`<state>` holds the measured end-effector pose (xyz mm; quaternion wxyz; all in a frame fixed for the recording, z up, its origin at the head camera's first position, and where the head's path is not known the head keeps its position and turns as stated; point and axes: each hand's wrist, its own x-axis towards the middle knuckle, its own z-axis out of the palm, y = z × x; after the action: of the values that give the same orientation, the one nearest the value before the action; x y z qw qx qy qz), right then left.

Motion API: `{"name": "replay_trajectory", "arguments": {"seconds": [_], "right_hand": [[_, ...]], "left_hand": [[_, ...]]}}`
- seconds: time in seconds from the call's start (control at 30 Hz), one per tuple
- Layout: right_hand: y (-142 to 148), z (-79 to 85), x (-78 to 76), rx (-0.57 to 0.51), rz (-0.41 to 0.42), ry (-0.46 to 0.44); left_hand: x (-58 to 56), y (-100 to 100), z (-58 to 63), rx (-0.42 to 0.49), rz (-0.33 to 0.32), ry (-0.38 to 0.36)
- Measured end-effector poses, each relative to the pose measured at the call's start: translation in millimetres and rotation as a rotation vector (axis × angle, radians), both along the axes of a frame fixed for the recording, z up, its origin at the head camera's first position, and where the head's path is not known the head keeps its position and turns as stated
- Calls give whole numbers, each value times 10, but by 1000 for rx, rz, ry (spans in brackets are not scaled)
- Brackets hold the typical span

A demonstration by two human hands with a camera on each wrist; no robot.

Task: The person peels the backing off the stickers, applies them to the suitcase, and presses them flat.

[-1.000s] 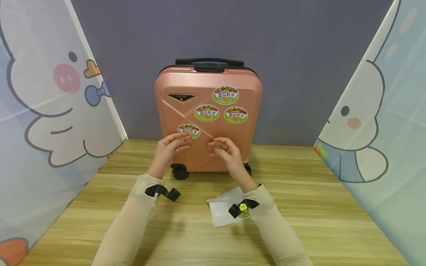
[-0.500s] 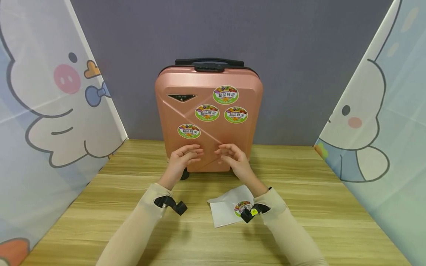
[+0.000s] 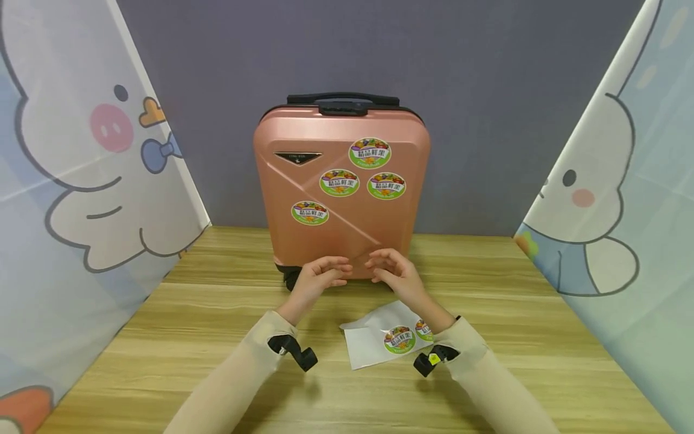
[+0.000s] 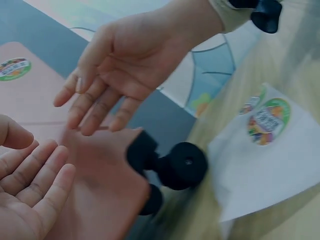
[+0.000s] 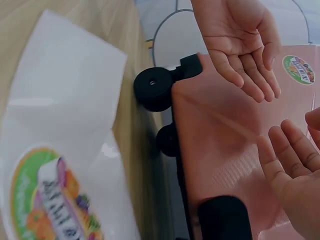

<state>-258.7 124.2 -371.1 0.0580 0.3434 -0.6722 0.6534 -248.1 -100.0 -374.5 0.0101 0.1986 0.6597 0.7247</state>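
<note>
A pink suitcase stands upright at the back of the table, with several oval fruit stickers on its front. Before its lower edge, my left hand hangs in the air with relaxed fingers, holding nothing. Facing it a short gap away, my right hand is likewise relaxed and bare. Below the right hand lies a white backing sheet on the table, bearing two visible stickers, one partly covered by the right wrist. In the left wrist view, both palms appear in front of the suitcase, fingers slightly bent.
The wood-grain table stretches to both sides of the suitcase. A grey panel rises behind it, and cartoon-printed cloths flank the table. Black wheels sit under the suitcase.
Both hands have moved down and toward me from the suitcase's lowest sticker, drifting slightly right. That sticker and those on the backing sheet are more exposed.
</note>
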Motion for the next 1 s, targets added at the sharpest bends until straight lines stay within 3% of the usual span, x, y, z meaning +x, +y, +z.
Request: {"name": "replay_trajectory", "arguments": {"seconds": [0.27,0.53,0.77,1.0], "right_hand": [[188,-106,53,84,-15,13],[383,-236,101,164,-37,18],[544,-318,164,292,-70,33],[623,-368,241,401,-90,-39]], "left_hand": [[25,157,-206,-47,-85,19],[50,299,-293,-90,-69,-18],[42,412,-425,-178,-108,-29],[21,504,-577,-288,-135,-29]]}}
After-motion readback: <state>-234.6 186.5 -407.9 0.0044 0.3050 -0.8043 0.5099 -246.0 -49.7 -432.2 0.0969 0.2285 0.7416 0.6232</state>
